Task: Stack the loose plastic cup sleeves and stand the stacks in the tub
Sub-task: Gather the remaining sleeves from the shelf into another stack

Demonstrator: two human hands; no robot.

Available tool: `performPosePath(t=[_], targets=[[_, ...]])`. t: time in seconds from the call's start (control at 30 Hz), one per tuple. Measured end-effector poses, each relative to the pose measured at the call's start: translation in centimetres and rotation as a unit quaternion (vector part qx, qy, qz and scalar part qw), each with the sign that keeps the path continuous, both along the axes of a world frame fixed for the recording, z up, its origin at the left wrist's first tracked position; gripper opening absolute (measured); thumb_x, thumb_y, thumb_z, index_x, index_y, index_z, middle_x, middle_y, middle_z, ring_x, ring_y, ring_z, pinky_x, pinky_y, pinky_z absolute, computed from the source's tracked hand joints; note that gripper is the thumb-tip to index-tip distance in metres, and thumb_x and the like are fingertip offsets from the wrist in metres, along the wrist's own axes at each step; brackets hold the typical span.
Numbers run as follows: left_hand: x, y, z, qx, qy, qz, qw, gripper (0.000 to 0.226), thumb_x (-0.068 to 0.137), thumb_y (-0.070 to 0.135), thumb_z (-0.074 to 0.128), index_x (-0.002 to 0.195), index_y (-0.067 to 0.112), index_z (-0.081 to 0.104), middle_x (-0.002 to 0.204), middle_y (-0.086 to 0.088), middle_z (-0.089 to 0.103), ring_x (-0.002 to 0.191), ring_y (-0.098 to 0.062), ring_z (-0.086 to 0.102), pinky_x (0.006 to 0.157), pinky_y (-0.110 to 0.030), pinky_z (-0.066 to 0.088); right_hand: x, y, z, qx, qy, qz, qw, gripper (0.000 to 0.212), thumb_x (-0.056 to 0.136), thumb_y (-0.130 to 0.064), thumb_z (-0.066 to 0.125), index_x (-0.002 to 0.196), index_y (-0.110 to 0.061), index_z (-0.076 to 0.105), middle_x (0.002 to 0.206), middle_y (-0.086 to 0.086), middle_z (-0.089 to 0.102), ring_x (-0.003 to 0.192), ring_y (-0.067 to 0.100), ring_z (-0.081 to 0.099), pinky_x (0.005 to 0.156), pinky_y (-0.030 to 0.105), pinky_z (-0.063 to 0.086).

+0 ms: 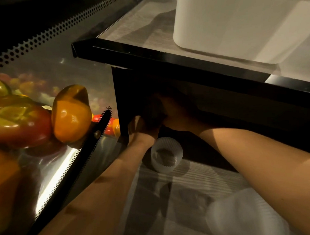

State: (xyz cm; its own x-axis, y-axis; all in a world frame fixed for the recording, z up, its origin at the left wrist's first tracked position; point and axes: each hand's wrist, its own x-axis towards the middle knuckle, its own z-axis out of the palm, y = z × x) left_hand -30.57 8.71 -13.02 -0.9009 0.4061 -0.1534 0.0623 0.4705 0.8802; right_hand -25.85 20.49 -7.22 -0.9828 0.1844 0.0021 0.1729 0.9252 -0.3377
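Note:
Both my hands reach into the dark space under the upper shelf. My left hand (142, 129) and my right hand (177, 116) meet there, close together, in deep shadow, so I cannot make out what they hold or how the fingers lie. A white ribbed cup sleeve (166, 155) lies on its side on the lower shelf, just below and in front of my left wrist. A blurred pile of white sleeves (245, 218) sits at the near right. The white tub (226, 23) stands on the upper shelf, above and to the right.
The upper shelf's black front edge (183, 62) overhangs my hands. To the left, behind a perforated metal divider (91, 147), lie orange and red bell peppers (71, 112). The lower shelf has a ribbed grey liner (198, 178).

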Motion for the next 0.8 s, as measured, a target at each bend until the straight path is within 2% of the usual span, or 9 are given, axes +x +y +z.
performPosePath(t=[0.1, 0.17, 0.27, 0.4, 0.5, 0.6, 0.67, 0.73, 0.8], targets=[[0.2, -0.5, 0.2, -0.001, 0.036, -0.017, 0.999, 0.042, 0.087, 0.040, 0.075, 0.119, 0.013, 0.068, 0.102, -0.007, 0.065, 0.094, -0.022, 0.060, 0.067, -0.025, 0.040, 1.1, -0.1, 1.1, -0.008, 0.009, 0.002, 1.000, 0.074, 0.088, -0.013, 0.073, 0.153, -0.019, 0.038, 0.155, 0.009, 0.039, 0.145, 0.031, 0.034, 0.117, 0.037, 0.031], [0.4, -1.0, 0.3, 0.019, 0.042, -0.004, 0.999, 0.053, 0.080, 0.040, 0.082, 0.126, 0.017, 0.066, 0.116, -0.006, 0.068, 0.106, -0.025, 0.064, 0.077, -0.029, 0.047, 1.8, -0.2, 2.0, -0.006, 0.026, 0.003, 1.000, 0.072, 0.088, -0.015, 0.073, 0.152, -0.018, 0.039, 0.152, 0.009, 0.043, 0.142, 0.030, 0.038, 0.114, 0.035, 0.033], [1.1, -2.3, 1.2, 0.070, 0.032, 0.028, 0.997, 0.056, 0.074, 0.034, 0.088, 0.122, 0.020, 0.062, 0.110, 0.000, 0.068, 0.101, -0.021, 0.065, 0.079, -0.029, 0.052, 3.2, -0.5, 3.3, -0.041, 0.045, -0.026, 0.998, 0.074, 0.090, -0.020, 0.071, 0.155, -0.022, 0.034, 0.148, 0.006, 0.048, 0.136, 0.028, 0.045, 0.109, 0.035, 0.041], [2.1, -4.4, 2.5, 0.093, 0.077, -0.008, 0.993, 0.046, 0.076, 0.023, 0.086, 0.115, 0.026, 0.062, 0.102, 0.016, 0.063, 0.094, -0.001, 0.061, 0.076, -0.023, 0.054, 5.7, -0.4, 4.6, -0.074, 0.067, -0.067, 0.993, 0.070, 0.089, -0.028, 0.074, 0.150, -0.029, 0.040, 0.143, 0.000, 0.052, 0.131, 0.023, 0.051, 0.102, 0.031, 0.044], [2.8, -5.3, 2.9, 0.076, 0.136, -0.032, 0.987, 0.043, 0.073, 0.027, 0.086, 0.109, 0.032, 0.064, 0.109, 0.009, 0.065, 0.101, -0.011, 0.064, 0.082, -0.031, 0.058, 7.0, -0.6, 5.4, -0.044, 0.054, -0.071, 0.995, 0.076, 0.083, -0.033, 0.078, 0.149, -0.034, 0.039, 0.145, -0.003, 0.050, 0.131, 0.022, 0.050, 0.102, 0.032, 0.045], [4.0, -5.8, 3.5, 0.049, 0.140, -0.038, 0.988, 0.057, 0.070, 0.039, 0.083, 0.121, 0.028, 0.059, 0.114, 0.004, 0.064, 0.105, -0.017, 0.064, 0.085, -0.038, 0.059, 8.2, -1.3, 7.1, -0.044, -0.001, -0.047, 0.998, 0.073, 0.085, -0.028, 0.075, 0.149, -0.033, 0.040, 0.146, -0.001, 0.047, 0.130, 0.020, 0.048, 0.102, 0.027, 0.042], [4.8, -6.1, 4.1, 0.034, 0.170, -0.052, 0.984, 0.059, 0.070, 0.044, 0.079, 0.121, 0.025, 0.057, 0.114, 0.002, 0.061, 0.106, -0.019, 0.063, 0.085, -0.041, 0.058, 8.8, -1.8, 8.1, -0.053, -0.087, -0.015, 0.995, 0.049, 0.092, -0.025, 0.067, 0.139, -0.025, 0.053, 0.132, 0.005, 0.058, 0.118, 0.021, 0.056, 0.100, 0.031, 0.047], [5.6, -6.4, 4.7, 0.037, 0.202, -0.067, 0.976, 0.052, 0.073, 0.040, 0.081, 0.115, 0.021, 0.056, 0.112, 0.001, 0.056, 0.104, -0.019, 0.060, 0.084, -0.037, 0.056, 9.2, -2.2, 8.5, -0.057, -0.138, 0.021, 0.989, 0.025, 0.096, -0.022, 0.062, 0.121, -0.021, 0.061, 0.103, -0.003, 0.065, 0.094, 0.013, 0.062, 0.082, 0.035, 0.051], [6.3, -6.5, 5.4, 0.065, 0.214, -0.092, 0.970, 0.046, 0.075, 0.032, 0.084, 0.110, 0.024, 0.055, 0.109, 0.005, 0.055, 0.103, -0.014, 0.059, 0.083, -0.030, 0.055, 9.4, -2.9, 8.9, -0.032, -0.140, 0.033, 0.989, 0.027, 0.095, -0.024, 0.064, 0.120, -0.030, 0.058, 0.090, -0.015, 0.061, 0.083, 0.001, 0.059, 0.070, 0.025, 0.046]])
